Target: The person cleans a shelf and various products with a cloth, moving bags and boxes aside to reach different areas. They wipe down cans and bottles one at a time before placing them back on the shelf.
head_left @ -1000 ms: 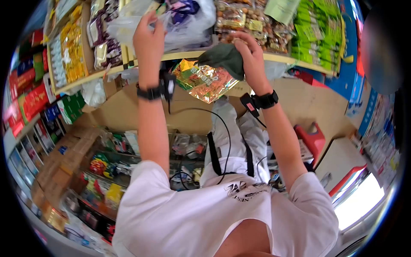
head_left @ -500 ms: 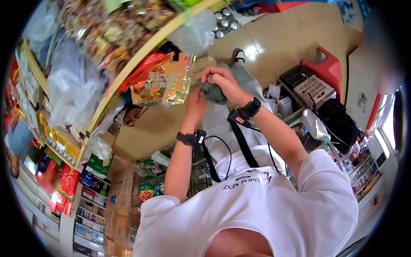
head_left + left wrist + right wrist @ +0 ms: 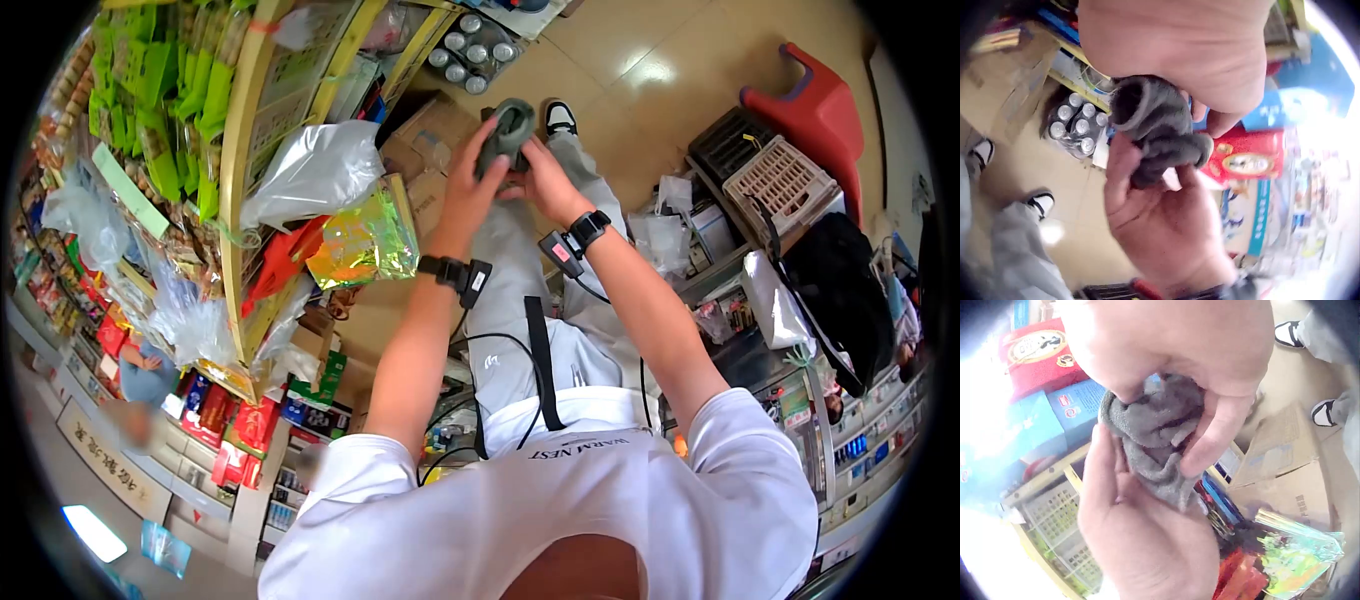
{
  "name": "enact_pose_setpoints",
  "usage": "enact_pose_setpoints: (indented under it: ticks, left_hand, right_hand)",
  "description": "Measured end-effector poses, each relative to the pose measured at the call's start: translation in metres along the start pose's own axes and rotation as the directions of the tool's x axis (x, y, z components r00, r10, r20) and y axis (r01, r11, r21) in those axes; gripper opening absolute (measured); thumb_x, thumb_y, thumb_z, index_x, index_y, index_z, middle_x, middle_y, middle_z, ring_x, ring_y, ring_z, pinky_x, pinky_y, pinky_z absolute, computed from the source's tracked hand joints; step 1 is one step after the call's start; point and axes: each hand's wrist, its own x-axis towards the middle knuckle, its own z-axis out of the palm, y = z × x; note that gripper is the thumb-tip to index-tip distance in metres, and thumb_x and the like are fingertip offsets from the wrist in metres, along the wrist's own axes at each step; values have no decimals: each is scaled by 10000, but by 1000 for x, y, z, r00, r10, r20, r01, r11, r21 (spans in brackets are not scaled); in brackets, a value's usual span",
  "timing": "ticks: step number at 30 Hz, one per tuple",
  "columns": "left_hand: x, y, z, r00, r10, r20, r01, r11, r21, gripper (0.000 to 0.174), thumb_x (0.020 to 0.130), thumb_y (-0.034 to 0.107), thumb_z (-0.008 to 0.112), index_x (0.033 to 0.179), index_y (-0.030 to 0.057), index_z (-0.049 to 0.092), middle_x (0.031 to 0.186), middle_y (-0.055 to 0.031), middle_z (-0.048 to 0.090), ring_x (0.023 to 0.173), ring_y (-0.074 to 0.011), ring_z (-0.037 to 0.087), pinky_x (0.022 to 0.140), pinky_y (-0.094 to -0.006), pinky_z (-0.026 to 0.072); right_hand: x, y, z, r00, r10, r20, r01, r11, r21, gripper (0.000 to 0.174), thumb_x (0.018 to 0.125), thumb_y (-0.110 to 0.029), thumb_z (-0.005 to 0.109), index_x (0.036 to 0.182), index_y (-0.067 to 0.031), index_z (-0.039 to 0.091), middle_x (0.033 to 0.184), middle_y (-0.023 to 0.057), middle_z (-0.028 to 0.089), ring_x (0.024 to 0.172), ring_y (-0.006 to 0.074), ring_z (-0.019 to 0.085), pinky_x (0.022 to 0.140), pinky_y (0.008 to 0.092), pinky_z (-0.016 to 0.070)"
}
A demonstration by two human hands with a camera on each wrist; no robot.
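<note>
A bunched grey-green cloth, soft and slightly fuzzy, is held between both hands in front of the legs. My left hand grips it from the left side, and my right hand from the right. Seen from the left wrist, the cloth is folded into a rounded bundle with a dark hollow at one end. There the left hand arches over it while the right hand holds it from below. In the right wrist view, the right hand's fingers curl round the crumpled folds.
A shelf of green snack packets and a shiny gold-green bag are at the left. Several cans and a cardboard box sit on the floor ahead. To the right are a plastic crate and a red stool.
The left hand has come away from the plastic bag at the shelf and joined the right hand on the cloth. Both hands moved from the shelf to before the legs; the view turned right.
</note>
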Motion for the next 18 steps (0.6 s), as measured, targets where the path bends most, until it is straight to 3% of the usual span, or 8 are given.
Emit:
enact_pose_setpoints:
  ticks: [1, 2, 5, 10, 13, 14, 16, 18]
  left_hand:
    - [10, -8, 5, 982, 152, 114, -182, 924, 337, 488, 1039, 235, 609, 1486, 73, 500, 1436, -113, 567, 1324, -227, 527, 1115, -354, 402]
    - [17, -17, 10, 981, 144, 128, -181, 918, 352, 488, 1039, 235, 609, 1486, 73, 500, 1436, -113, 567, 1324, -227, 527, 1115, -354, 402]
    - [41, -46, 31, 993, -59, 102, 56, 998, 38, 482, 1019, 207, 632, 1462, 71, 501, 1415, -129, 562, 1285, -233, 538, 1083, -351, 419]
    - [68, -94, 42, 987, -141, -72, 143, 990, 15, 402, 999, 227, 638, 1330, 16, 549, 1285, -193, 625, 1151, -313, 614, 992, -402, 476]
    - [87, -127, 26, 970, -230, -74, 240, 956, 170, 401, 1006, 254, 623, 1317, 12, 551, 1256, -205, 638, 1106, -335, 632, 954, -423, 484]
    - [93, -137, 18, 972, -190, -136, 222, 932, 287, 413, 1015, 274, 612, 1324, 9, 539, 1250, -217, 637, 1088, -351, 636, 939, -436, 484]
    - [104, -137, 0, 974, -138, -178, 203, 877, 435, 426, 1025, 295, 600, 1330, 6, 528, 1243, -230, 637, 1070, -368, 640, 923, -449, 484]
    - [116, -135, -8, 866, -9, -501, 222, 903, 367, 462, 1045, 326, 580, 1363, 3, 490, 1208, -247, 643, 1061, -397, 641, 914, -468, 484]
  right_hand:
    - [4, 1, -7, 997, -7, 73, 3, 998, 59, 419, 1101, -382, 412, 1422, -124, 483, 1258, 74, 626, 1008, 222, 675, 838, 412, 560]
    - [10, 4, -12, 997, -8, 77, 2, 997, 81, 419, 1101, -382, 412, 1422, -124, 483, 1258, 74, 626, 1008, 222, 675, 838, 412, 560]
    - [37, 17, -30, 998, -16, 64, 10, 996, 85, 410, 1097, -367, 436, 1396, -96, 513, 1236, 78, 636, 942, 211, 680, 826, 378, 555]
    - [79, 37, -52, 996, -92, -1, 92, 996, -22, 422, 1081, -350, 488, 1365, -56, 591, 1168, 102, 673, 883, 178, 664, 798, 332, 533]
    - [108, 41, -59, 962, -268, 43, 251, 819, -517, 404, 1038, -330, 546, 1207, 17, 666, 895, 155, 698, 831, 240, 681, 726, 387, 517]
    - [122, 45, -57, 964, -261, 44, 248, 830, -499, 404, 1038, -330, 546, 1207, 17, 666, 895, 155, 698, 831, 240, 681, 726, 387, 517]
    - [160, 50, -53, 805, -541, 246, 547, 515, -660, 374, 1006, -314, 578, 1171, 2, 693, 922, 191, 717, 820, 326, 689, 751, 421, 528]
    - [192, 46, -44, 821, -528, 219, 535, 575, -619, 344, 982, -296, 600, 1151, -21, 719, 995, 228, 724, 884, 381, 697, 797, 435, 539]
